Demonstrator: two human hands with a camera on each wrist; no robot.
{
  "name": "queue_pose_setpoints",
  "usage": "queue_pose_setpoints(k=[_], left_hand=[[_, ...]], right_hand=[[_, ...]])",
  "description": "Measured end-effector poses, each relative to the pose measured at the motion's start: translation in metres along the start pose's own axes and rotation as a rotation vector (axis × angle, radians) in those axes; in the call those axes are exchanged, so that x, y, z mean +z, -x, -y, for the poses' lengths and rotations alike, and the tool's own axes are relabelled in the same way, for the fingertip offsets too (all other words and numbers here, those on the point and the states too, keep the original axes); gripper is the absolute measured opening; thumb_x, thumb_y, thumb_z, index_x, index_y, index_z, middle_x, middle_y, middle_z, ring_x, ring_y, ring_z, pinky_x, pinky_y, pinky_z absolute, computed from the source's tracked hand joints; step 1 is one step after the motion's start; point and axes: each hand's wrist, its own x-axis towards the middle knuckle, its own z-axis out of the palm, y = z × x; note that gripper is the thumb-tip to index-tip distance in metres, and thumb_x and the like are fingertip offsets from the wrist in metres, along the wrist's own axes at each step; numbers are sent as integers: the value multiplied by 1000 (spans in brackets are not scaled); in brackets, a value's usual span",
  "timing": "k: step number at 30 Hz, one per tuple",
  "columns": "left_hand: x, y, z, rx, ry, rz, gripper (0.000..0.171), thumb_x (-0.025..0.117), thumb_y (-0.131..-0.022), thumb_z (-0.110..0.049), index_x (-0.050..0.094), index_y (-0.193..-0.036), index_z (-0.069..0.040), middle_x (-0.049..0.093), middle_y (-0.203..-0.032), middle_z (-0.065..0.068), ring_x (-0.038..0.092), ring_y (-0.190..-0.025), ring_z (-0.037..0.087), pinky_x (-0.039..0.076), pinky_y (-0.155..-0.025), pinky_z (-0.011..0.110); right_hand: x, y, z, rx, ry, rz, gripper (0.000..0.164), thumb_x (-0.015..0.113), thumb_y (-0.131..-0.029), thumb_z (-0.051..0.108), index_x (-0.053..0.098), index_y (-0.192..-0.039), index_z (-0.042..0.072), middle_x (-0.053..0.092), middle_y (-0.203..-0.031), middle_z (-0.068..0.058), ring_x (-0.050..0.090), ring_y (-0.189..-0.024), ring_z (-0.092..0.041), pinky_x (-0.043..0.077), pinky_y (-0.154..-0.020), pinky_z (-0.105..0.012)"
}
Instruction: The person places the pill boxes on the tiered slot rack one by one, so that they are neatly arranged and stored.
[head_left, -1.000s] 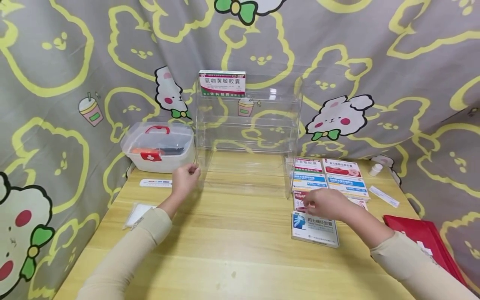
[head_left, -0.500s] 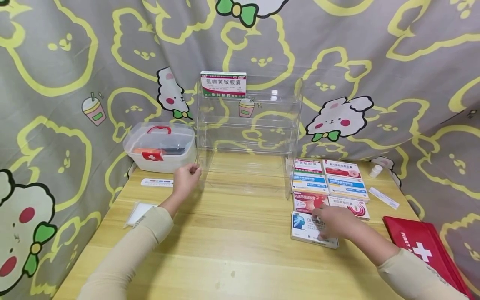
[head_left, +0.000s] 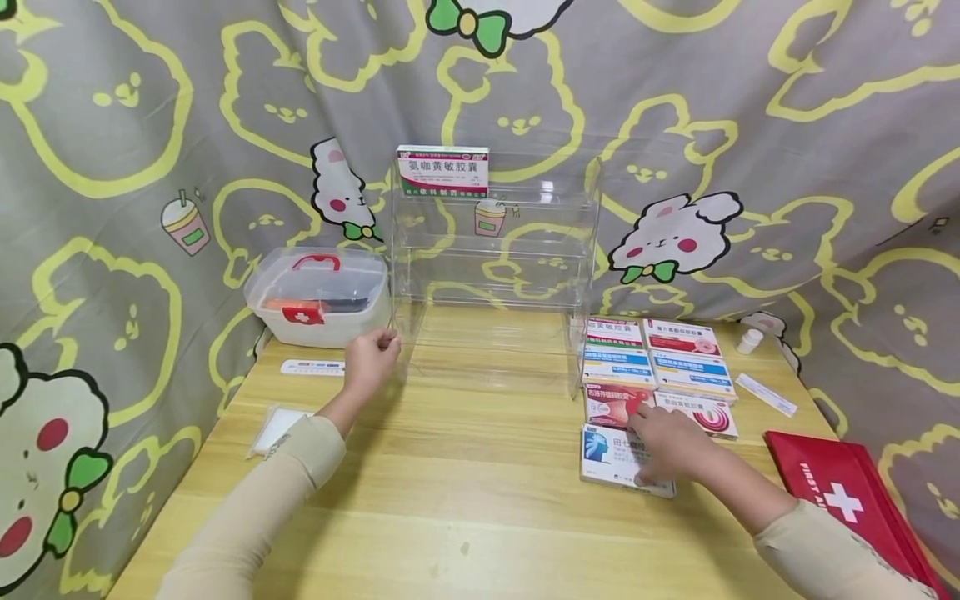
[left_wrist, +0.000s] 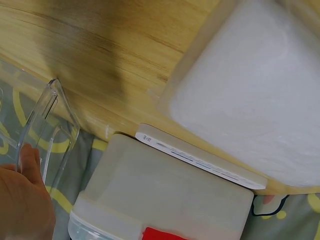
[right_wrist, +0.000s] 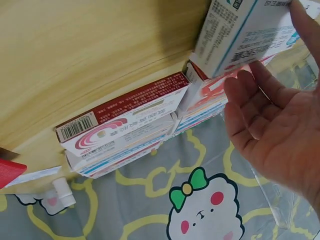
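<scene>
My left hand (head_left: pixel 372 362) pinches the left side panel of a clear acrylic display rack (head_left: pixel 498 379); in the left wrist view, the fingers (left_wrist: pixel 31 162) meet the panel's edge. On the table right of the rack, my right hand (head_left: pixel 678 446) spans a white medicine box (head_left: pixel 609 467) with a blue head picture, thumb at its near edge and fingers at its far edge. The right wrist view shows the thumb against this box's face. Just behind lie a red medicine box (head_left: pixel 611 404) and a white one with pink arcs (head_left: pixel 693 410). One medicine box (head_left: pixel 444 172) stands on the rack's top tier.
Blue-and-white boxes (head_left: pixel 693 375) and further medicine boxes lie behind. A small white bottle (head_left: pixel 750 340), a paper strip (head_left: pixel 767 394) and a red first-aid pouch (head_left: pixel 817 471) are at right. At left are a lidded first-aid box (head_left: pixel 322 325), a thermometer pack (head_left: pixel 311 367) and a white packet (head_left: pixel 273 429).
My right hand has come down from above the red box to the white box with the blue head and taken hold of its edges. The left hand stays at the rack.
</scene>
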Motion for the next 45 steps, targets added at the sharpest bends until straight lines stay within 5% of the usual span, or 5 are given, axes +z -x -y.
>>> queue_pose_setpoints(k=[10, 18, 29, 37, 45], left_hand=[[-1, 0, -3, -19, 0, 7, 19, 61, -87, -13, 71, -96, 1, 71, -87, 16, 65, -77, 25, 54, -71, 37], [-2, 3, -2, -30, 2, 23, 20, 61, -87, -13, 70, -97, 2, 70, -89, 17, 66, -79, 27, 55, -73, 37], [-1, 2, 0, -14, 0, 7, 19, 61, -87, -12, 70, -95, 2, 70, -87, 17, 65, -78, 26, 55, -71, 38], [-2, 1, -1, -13, 2, 11, 18, 62, -87, -12, 70, -95, 1, 70, -87, 16, 65, -78, 26, 55, -71, 37], [-1, 0, -2, -10, -6, 5, 18, 61, -87, -13, 71, -95, 1, 71, -87, 16, 66, -78, 26, 55, -71, 37]], right_hand=[[7, 7, -12, -43, -192, -83, 64, 83, -61, 44, 47, -107, 16, 56, -87, 6, 51, -77, -13, 45, -71, -38], [-12, 14, -31, -242, -490, -211, 47, 63, -77, -12, 60, -114, 17, 59, -113, -1, 53, -101, -17, 48, -82, -32], [-51, 15, -30, -70, -702, -376, 30, 70, -83, 10, 64, -112, 10, 63, -113, -9, 61, -100, -18, 55, -79, -28], [-100, 15, -11, -215, -461, -785, 33, 77, -73, -2, 71, -101, 15, 68, -104, -3, 56, -77, 2, 49, -60, -13], [-160, -7, 7, 46, -621, -850, 29, 66, -87, 12, 66, -115, 13, 62, -105, -6, 60, -85, -6, 49, -66, -9]])
